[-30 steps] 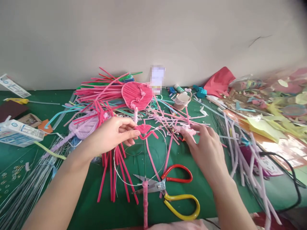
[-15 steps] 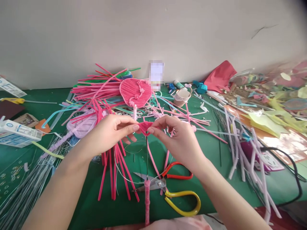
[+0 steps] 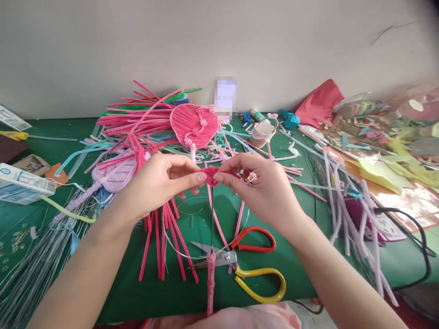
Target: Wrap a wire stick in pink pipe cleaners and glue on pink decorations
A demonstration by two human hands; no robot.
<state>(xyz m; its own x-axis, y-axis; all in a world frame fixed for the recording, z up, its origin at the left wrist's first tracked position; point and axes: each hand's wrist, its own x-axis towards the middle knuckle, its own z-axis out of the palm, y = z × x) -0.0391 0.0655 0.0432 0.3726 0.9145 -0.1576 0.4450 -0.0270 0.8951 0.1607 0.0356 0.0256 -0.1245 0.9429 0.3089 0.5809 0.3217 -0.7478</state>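
Between thumb and fingers, my left hand (image 3: 164,183) pinches the left side of a small coiled piece of pink pipe cleaner (image 3: 211,176). My right hand (image 3: 259,194) grips its right side the same way. From this piece a thin dark wire stem (image 3: 212,219) runs down to a handle wrapped in pink pipe cleaner (image 3: 210,283). Scissors (image 3: 228,258) with one red and one yellow handle lie open behind that handle. A finished pink fan shape (image 3: 194,125) with small flowers rests beyond my hands.
Loose pink pipe cleaners (image 3: 133,116) pile up at the back left, near a lilac fan shape (image 3: 115,173). Bundled wires (image 3: 37,269) lie on the left. Lilac pipe cleaners (image 3: 361,233), a black cable (image 3: 425,246) and paper scraps (image 3: 387,171) cover the right. A paper cup basket (image 3: 263,132) stands behind.
The coiled pink piece has tilted and now looks rounder between my fingers. Both hands keep their pinch, slightly higher in view. The whole view has shifted a little.
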